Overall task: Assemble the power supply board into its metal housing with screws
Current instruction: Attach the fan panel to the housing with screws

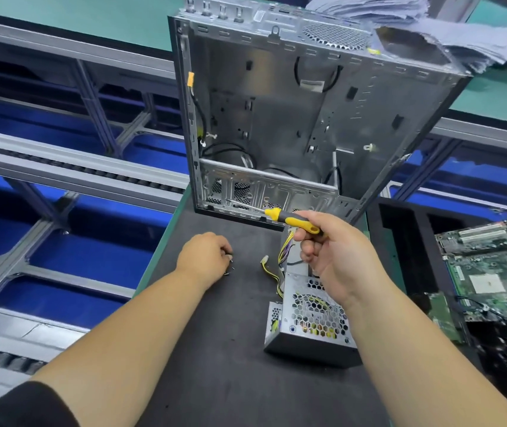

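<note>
The power supply unit (310, 322), a small perforated metal box with a bundle of yellow and purple wires (286, 254) running out of its far end, lies on the dark mat (215, 365) below the right wrist, near the mat's right edge. The right hand (335, 254) hovers above those wires, fingers curled round the yellow and black handle of a screwdriver (289, 219) whose thin shaft points left toward the near wall of the metal housing (276, 118). The left hand (204, 257) rests palm down on the mat to the left, fingertips bent over a few small dark screws (230, 266); whether it pinches 1 of them cannot be told. The housing lies open side up just beyond both hands, spanning from the mat to the green bench (61, 16) behind; inside it are black cables, a yellow tag and a perforated near wall. A stack of grey cloths (430, 23) overlaps its far right corner. Left of the mat run grey conveyor rails (61, 167) over blue flooring. To the right, a green circuit board (498, 269) lies in a black tray (400, 229). Bare mat stretches between the forearms toward the viewer.
</note>
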`<act>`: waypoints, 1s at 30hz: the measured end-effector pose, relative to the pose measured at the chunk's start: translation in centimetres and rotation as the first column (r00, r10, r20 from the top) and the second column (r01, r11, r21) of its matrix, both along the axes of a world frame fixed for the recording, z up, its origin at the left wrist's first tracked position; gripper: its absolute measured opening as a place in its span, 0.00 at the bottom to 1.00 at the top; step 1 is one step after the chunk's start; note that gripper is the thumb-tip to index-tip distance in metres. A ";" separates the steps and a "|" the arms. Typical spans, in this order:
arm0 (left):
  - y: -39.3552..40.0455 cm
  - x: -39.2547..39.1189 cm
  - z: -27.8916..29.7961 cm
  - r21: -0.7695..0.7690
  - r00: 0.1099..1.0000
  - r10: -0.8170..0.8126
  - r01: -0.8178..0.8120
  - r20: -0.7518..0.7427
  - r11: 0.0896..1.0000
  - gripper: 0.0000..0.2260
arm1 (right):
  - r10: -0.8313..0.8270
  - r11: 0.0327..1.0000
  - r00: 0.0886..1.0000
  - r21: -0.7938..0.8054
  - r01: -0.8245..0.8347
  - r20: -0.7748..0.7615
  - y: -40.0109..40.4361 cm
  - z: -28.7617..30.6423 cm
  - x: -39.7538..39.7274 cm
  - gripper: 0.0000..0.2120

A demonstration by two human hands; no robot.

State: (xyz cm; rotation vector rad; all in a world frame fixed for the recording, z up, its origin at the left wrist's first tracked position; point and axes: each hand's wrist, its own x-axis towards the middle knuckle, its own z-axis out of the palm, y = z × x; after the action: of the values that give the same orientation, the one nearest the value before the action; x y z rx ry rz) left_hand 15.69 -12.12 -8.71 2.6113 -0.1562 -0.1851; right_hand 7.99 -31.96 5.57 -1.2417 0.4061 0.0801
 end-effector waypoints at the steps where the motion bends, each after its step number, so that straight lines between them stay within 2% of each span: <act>1: -0.1 0.1 0.0 0.033 1.000 -0.014 0.014 -0.001 0.999 0.03 | 0.002 1.000 1.000 0.000 -0.002 0.003 0.0 0.0 0.0 0.12; 4: -0.3 0.4 0.0 0.064 1.000 -0.018 0.018 0.002 0.998 0.03 | 0.004 1.000 1.000 -0.001 -0.004 0.010 -0.2 -0.2 -0.2 0.13; 8: -0.5 0.5 -0.2 0.012 0.998 0.042 -0.042 -0.055 0.999 0.07 | 0.005 1.000 1.000 -0.002 -0.005 0.024 -0.5 -0.1 -0.5 0.12; 12: -0.3 0.5 -0.4 -0.114 0.981 0.149 -0.163 -0.122 0.980 0.06 | -0.006 1.000 0.999 0.003 0.006 0.039 -0.8 0.2 -0.8 0.11; 15: 0.0 0.4 0.1 -0.269 0.969 0.211 -0.239 -0.129 0.933 0.06 | -0.020 1.000 0.998 -0.016 0.021 0.064 -1.4 0.5 -1.1 0.11; 17: 0.1 0.2 1.2 -0.441 0.952 0.272 -0.307 -0.143 0.843 0.06 | -0.030 0.999 0.996 -0.027 0.032 0.085 -1.8 0.9 -1.4 0.11; 19: -0.1 0.1 2.9 -0.622 0.933 0.296 -0.358 -0.207 0.696 0.07 | -0.042 0.998 0.992 -0.033 0.046 0.115 -2.2 1.2 -1.8 0.10; 22: -0.9 -0.6 6.0 -0.847 0.917 0.182 -0.397 -0.354 0.354 0.08 | -0.081 0.995 0.980 -0.037 0.089 0.180 -2.9 1.9 -2.5 0.08; 24: -1.7 -1.7 8.1 -0.902 0.910 0.059 -0.414 -0.410 0.123 0.08 | -0.095 0.993 0.968 -0.048 0.109 0.233 -3.3 2.5 -3.0 0.07; 25: -2.1 -2.3 9.0 -0.906 0.908 0.008 -0.419 -0.420 0.059 0.08 | -0.100 0.992 0.963 -0.054 0.117 0.251 -3.5 2.9 -3.3 0.07; 27: -3.0 -3.6 10.4 -0.909 0.906 -0.071 -0.417 -0.417 0.017 0.07 | -0.108 0.990 0.957 -0.063 0.129 0.270 -4.1 3.6 -4.0 0.10; 30: -4.5 -5.5 11.9 -0.915 0.905 -0.142 -0.404 -0.401 0.007 0.06 | -0.095 0.989 0.952 -0.085 0.124 0.290 -5.0 4.3 -5.1 0.12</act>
State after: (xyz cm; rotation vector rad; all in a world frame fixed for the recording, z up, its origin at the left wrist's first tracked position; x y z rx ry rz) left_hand 10.22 -16.65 3.24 0.9841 0.1167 -0.3561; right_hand 2.87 -36.91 9.91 -1.3071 0.2288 -0.2164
